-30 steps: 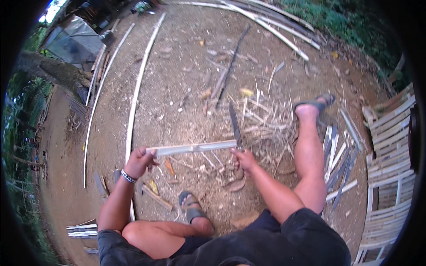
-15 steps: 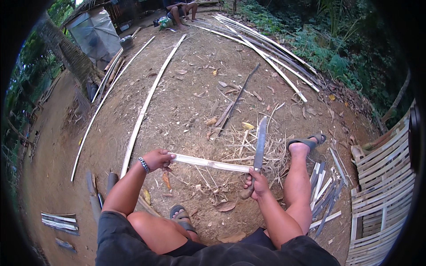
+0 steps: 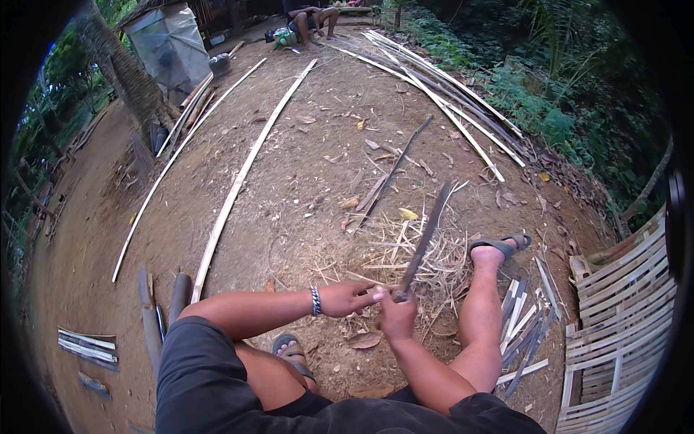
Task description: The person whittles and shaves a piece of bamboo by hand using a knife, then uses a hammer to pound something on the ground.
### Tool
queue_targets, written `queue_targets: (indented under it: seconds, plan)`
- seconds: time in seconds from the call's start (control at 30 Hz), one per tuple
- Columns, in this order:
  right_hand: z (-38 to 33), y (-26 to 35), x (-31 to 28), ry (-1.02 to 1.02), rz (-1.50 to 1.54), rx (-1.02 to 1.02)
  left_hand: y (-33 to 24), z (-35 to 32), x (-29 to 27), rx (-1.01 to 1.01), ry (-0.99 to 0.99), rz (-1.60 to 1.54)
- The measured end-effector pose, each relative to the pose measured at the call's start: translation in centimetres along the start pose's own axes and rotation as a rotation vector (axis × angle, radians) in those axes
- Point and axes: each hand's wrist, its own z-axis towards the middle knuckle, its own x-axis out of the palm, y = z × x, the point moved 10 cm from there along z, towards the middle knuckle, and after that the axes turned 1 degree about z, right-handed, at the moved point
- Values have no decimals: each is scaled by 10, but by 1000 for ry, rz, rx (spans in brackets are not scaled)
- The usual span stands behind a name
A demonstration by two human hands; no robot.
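Your right hand (image 3: 398,317) clenches the knife (image 3: 422,249); whether your left hand (image 3: 343,299) grasps anything cannot be told; keep it off the blade (image 3: 431,223).

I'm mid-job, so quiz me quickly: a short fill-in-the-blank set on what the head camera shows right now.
1. The knife is held in the ____ hand.
2. The bracelet is worn on the ____ arm.
3. The slatted panel is at the picture's ____ side.

Missing words: right; left; right.
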Motion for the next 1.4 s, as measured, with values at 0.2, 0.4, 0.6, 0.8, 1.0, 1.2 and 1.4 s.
queue_targets:
  seconds: [0.2,0.4,0.6,0.8,1.0,1.2,1.4]
  plan:
    - [-15,-5,65,371,17,-86,14,-18,-31,-138,-262,179]
    - [-10,-41,83,519,-48,105,17,-49,-63,36,-479,548]
    - [23,-62,31,382,-677,-38,88,-78,-125,-300,-512,384]
    - [30,-101,-2,394,-947,61,111,-97,-120,-407,-450,344]
    - [-8,-79,81,677,-871,-95,90,-96,-105,-180,-440,645]
    - [22,-128,88,707,-1044,126,82,-98,-100,-166,-452,625]
    - [59,-140,67,655,-1080,12,70,-87,-101,-89,-473,570]
